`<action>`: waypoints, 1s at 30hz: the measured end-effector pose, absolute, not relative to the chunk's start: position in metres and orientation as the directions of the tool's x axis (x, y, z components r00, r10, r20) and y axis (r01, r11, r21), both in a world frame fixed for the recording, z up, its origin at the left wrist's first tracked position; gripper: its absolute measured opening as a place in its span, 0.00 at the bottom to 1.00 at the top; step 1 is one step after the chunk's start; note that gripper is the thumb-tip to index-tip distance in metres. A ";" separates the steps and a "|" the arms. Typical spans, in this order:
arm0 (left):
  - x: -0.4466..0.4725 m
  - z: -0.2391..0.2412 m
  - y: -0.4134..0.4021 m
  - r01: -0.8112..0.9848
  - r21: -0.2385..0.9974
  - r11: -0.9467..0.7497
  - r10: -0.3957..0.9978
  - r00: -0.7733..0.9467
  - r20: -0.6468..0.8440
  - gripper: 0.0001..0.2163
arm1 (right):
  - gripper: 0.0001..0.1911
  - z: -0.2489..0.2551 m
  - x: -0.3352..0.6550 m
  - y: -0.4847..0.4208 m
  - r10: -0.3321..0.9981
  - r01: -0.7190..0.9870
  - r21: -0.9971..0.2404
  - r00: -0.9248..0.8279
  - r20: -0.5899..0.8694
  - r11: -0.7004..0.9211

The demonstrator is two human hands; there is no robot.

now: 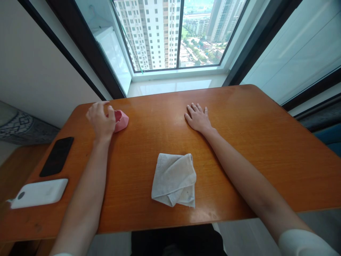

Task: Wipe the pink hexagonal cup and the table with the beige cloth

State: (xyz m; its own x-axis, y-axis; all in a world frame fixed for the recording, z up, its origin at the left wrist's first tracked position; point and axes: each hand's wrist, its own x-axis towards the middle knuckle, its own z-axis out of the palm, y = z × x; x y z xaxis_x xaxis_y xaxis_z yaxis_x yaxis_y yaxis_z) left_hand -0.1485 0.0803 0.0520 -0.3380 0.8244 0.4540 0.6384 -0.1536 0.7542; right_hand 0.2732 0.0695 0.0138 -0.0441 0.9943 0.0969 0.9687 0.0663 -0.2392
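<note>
Pink object (121,120): small, angular, faceted body, resting on the far left area of the bench (239,149). The left hand (100,119) covers its left side, fingers curled over it; the right portion stays visible. Exact shape and type cannot be determined.

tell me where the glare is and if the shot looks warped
Head view: daylight from the window puts a pale sheen on the far part of the table, around the right hand; the window frames and table edge bow from wide-lens distortion; the left hand on the pink thing is slightly soft; the cloth is sharp.
</note>
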 end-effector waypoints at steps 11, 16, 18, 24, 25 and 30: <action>-0.185 0.004 0.101 0.294 0.946 -0.135 0.851 -0.455 0.263 0.20 | 0.37 0.012 0.274 0.070 0.994 0.976 -0.208 -0.039 0.103 0.060; -0.166 0.007 0.095 0.262 0.953 -0.151 0.881 -0.403 0.250 0.24 | 0.37 0.015 0.271 0.069 0.994 0.975 -0.217 -0.035 0.100 0.057; -0.144 0.009 0.090 0.260 0.949 -0.177 0.910 -0.323 0.258 0.26 | 0.37 0.016 0.271 0.068 0.994 0.972 -0.228 -0.031 0.102 0.054; -0.027 0.012 0.048 0.206 0.950 -0.236 0.971 0.078 0.225 0.29 | 0.37 0.014 0.272 0.069 0.993 0.972 -0.227 -0.036 0.109 0.061; -0.009 0.013 0.039 0.194 0.951 -0.242 0.966 0.143 0.216 0.28 | 0.37 0.013 0.273 0.069 0.993 0.973 -0.224 -0.037 0.108 0.061; 0.042 0.015 0.004 0.160 0.938 -0.307 0.907 0.348 0.238 0.27 | 0.37 0.010 0.275 0.072 0.993 0.972 -0.225 -0.041 0.111 0.065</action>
State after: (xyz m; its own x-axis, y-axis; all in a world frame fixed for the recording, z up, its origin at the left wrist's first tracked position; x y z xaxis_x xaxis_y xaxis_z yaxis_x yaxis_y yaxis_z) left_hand 0.0417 0.0043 0.0154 0.3477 0.9069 0.2379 0.1597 -0.3073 0.9381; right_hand 0.2747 0.0718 0.0103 -0.0406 0.9930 0.1107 0.9722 0.0649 -0.2249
